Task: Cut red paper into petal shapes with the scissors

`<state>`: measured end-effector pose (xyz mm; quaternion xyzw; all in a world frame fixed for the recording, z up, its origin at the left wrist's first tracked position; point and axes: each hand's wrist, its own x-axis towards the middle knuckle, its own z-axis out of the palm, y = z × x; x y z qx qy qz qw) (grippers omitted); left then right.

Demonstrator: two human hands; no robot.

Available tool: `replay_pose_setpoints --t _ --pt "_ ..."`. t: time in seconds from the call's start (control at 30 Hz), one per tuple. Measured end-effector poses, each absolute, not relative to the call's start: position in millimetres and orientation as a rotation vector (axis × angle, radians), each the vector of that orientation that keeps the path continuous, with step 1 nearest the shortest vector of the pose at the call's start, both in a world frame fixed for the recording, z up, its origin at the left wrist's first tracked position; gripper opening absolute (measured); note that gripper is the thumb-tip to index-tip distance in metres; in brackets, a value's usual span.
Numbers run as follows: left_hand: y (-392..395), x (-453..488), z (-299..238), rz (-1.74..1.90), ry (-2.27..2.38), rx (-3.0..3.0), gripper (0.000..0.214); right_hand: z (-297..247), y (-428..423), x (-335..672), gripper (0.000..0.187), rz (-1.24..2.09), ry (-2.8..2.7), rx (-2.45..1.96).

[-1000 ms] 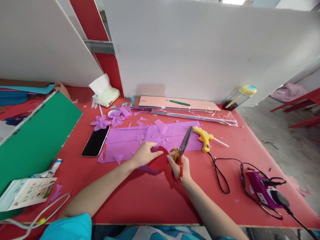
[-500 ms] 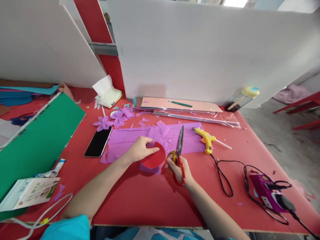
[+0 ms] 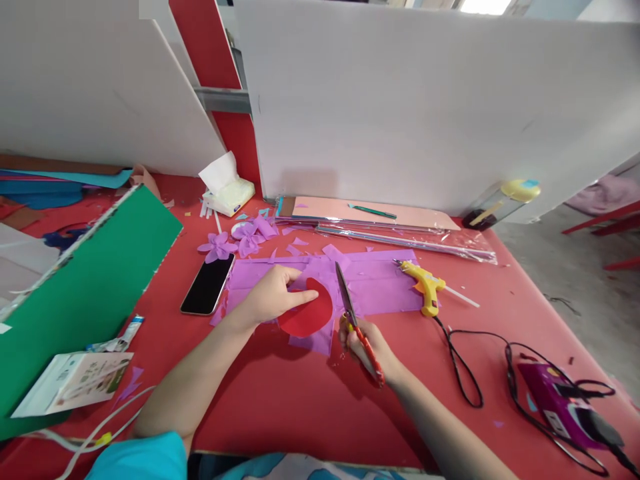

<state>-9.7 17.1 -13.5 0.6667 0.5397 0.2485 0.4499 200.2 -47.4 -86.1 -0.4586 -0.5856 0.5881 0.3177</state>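
Scissors [image 3: 346, 290] are now tilting left, right hand [image 3: 375, 339] gripping, left hand [image 3: 270, 295] pinching red paper [image 3: 314, 315] inside the table's [image 3: 300, 407] front edge.

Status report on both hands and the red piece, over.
Left hand holding red piece. Right hand holding scissors, apart from it. Purple sheet and glue gun nearby.

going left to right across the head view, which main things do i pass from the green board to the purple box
Green board, phone, red round piece, scissors, yellow glue gun, purple box.
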Motion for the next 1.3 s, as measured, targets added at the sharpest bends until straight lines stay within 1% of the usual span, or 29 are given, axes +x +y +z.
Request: replay_pose_setpoints --t 0.2,0.27,0.33,0.43,0.6,0.7,0.77,0.87,1.03,1.2,1.3 --pt "19 -10 -12 0.641 1.261 1.509 0.039 -91 -46 212 0.041 1.607 -1.7 -1.174" --pt "19 -10 -12 0.642 1.227 1.44 0.034 -88 -44 214 0.043 1.623 -1.763 -1.117" --pt "19 -11 -13 0.648 1.192 1.375 0.029 -82 -42 215 0.046 1.573 -1.852 -1.059" --pt "19 -12 -15 0.668 1.176 1.313 0.024 -75 -39 215 0.048 1.563 -1.866 -1.045" --pt "20 -13 -18 0.666 1.254 1.393 0.031 -70 -39 212 0.052 1.65 -1.846 -0.993" --pt "20 -11 -19 0.625 1.245 1.39 0.026 -68 -41 209 0.05 1.651 -1.853 -1.019" --pt "19 -9 -20 0.613 1.25 1.376 0.025 -67 -44 206 0.053 1.618 -1.821 -1.046" --pt "17 -5 -20 0.618 1.275 1.376 0.028 -70 -48 203 0.06 1.576 -1.763 -1.057" --pt "16 -2 -20 0.635 1.309 1.406 0.034 -78 -51 201 0.064 1.602 -1.74 -1.031" --pt "16 0 -23 0.663 1.344 1.409 0.044 -85 -52 201 0.056 1.539 -1.732 -1.069" --pt "16 1 -26 0.673 1.362 1.41 0.046 -90 -54 200 0.058 1.538 -1.698 -1.086"
